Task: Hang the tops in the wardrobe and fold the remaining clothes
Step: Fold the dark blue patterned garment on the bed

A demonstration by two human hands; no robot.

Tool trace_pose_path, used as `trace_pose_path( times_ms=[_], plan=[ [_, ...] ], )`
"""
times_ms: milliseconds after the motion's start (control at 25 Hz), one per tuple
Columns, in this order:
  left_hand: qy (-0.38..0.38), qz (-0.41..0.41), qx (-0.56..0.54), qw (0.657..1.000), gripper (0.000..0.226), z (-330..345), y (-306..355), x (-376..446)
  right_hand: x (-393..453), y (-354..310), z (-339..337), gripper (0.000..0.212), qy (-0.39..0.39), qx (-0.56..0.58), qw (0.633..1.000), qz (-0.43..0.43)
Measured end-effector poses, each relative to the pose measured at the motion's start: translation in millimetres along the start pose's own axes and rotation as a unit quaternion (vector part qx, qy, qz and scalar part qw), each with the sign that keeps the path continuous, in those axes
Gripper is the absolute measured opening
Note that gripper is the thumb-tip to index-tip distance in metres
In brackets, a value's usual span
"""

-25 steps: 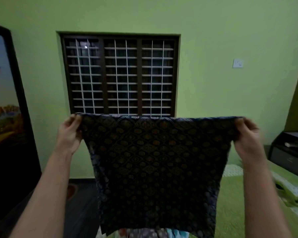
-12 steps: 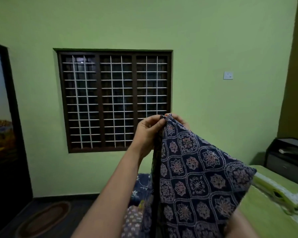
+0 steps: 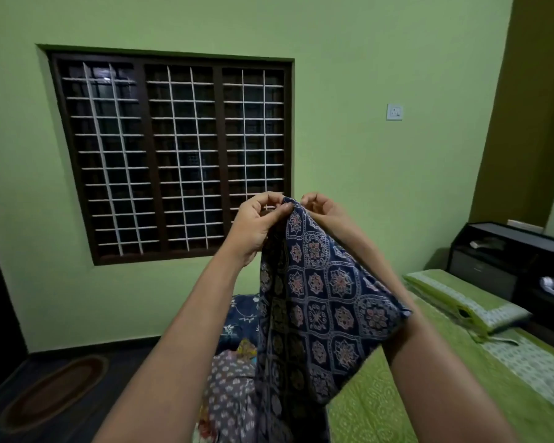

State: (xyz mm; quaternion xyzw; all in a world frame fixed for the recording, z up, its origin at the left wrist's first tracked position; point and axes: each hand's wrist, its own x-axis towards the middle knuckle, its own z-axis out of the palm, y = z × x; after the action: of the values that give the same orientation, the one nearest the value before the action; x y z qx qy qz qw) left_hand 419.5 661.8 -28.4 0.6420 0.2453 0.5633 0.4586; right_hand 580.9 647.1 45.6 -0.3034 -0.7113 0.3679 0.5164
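I hold a dark blue garment [image 3: 320, 302] with a floral tile print up in front of me, folded in half and hanging down. My left hand [image 3: 258, 227] pinches its top edge between thumb and fingers. My right hand [image 3: 325, 211] grips the same top edge right beside it, and the cloth drapes over my right forearm. Below lie more clothes on the bed's near end: a grey patterned piece [image 3: 231, 388] and a navy floral piece [image 3: 239, 318].
A bed with a green cover [image 3: 375, 407] runs along the right, with a green pillow [image 3: 461, 298] on it. A dark cabinet [image 3: 506, 260] stands at the back right. A barred window [image 3: 173, 155] fills the wall ahead. An oval rug [image 3: 52, 391] lies on the floor at left.
A second ago the garment was spread wide between my two hands. I have brought both hands together, folding it in half so the printed side faces out.
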Motion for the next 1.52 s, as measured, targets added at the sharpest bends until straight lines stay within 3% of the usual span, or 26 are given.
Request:
trace_pose_path(
  times_ms=[40, 80, 160, 240, 360, 480, 600, 680, 760, 920, 1080, 1200, 1320, 1400, 1520],
  plan=[
    [0.015, 0.011, 0.042, 0.999, 0.006, 0, -7, 2, -37, 30, 2, 0.007, -0.019, -0.01, 0.999, 0.029],
    [0.028, 0.024, 0.087, 0.996, 0.004, 0, -16, 4, -56, 36, 0, 0.014, 0.024, -0.021, 0.995, 0.099],
    [0.049, 0.04, 0.147, 0.987, 0.001, 2, -31, 8, -76, 50, -8, 0.025, -0.022, -0.145, 0.98, 0.136],
    [0.065, 0.037, 0.162, 0.984, 0.007, 6, -44, 12, -83, 59, -18, 0.032, -0.084, -0.28, 0.936, 0.196],
    [0.075, 0.053, 0.181, 0.979, 0.009, 16, -57, 13, -115, 86, -25, 0.043, -0.096, -0.434, 0.86, 0.249],
    [0.048, 0.072, 0.26, 0.962, 0.021, 24, -72, 7, -152, 89, -50, 0.044, -0.082, -0.483, 0.806, 0.332],
    [-0.003, 0.061, 0.326, 0.943, 0.021, 29, -91, -2, -182, 76, -77, 0.027, -0.03, -0.532, 0.75, 0.392],
    [-0.019, 0.048, 0.363, 0.93, 0.015, 39, -100, -15, -200, 67, -93, 0.034, 0.053, -0.624, 0.685, 0.372],
    [-0.026, 0.031, 0.423, 0.905, 0.012, 56, -104, -31, -221, 60, -108, 0.034, 0.094, -0.664, 0.659, 0.341],
    [-0.045, -0.004, 0.448, 0.893, 0.01, 110, -108, -68, -274, 48, -146, 0.029, 0.107, -0.687, 0.654, 0.3],
    [-0.058, -0.011, 0.455, 0.889, 0.021, 179, -128, -109, -332, 41, -193, 0.033, 0.042, -0.69, 0.641, 0.333],
    [-0.058, 0.005, 0.437, 0.898, 0.02, 224, -134, -126, -367, 36, -225, 0.037, 0.052, -0.688, 0.655, 0.307],
    [-0.073, -0.044, 0.433, 0.898, 0.019, 256, -123, -121, -374, 34, -256, 0.032, 0.075, -0.568, 0.754, 0.321],
    [-0.082, -0.097, 0.381, 0.916, 0.017, 269, -119, -104, -368, 43, -278, 0.021, 0.149, -0.452, 0.826, 0.302],
    [-0.084, -0.158, 0.296, 0.938, 0.014, 284, -131, -66, -348, 76, -312, 0.02, 0.263, -0.333, 0.868, 0.258]
  ],
)
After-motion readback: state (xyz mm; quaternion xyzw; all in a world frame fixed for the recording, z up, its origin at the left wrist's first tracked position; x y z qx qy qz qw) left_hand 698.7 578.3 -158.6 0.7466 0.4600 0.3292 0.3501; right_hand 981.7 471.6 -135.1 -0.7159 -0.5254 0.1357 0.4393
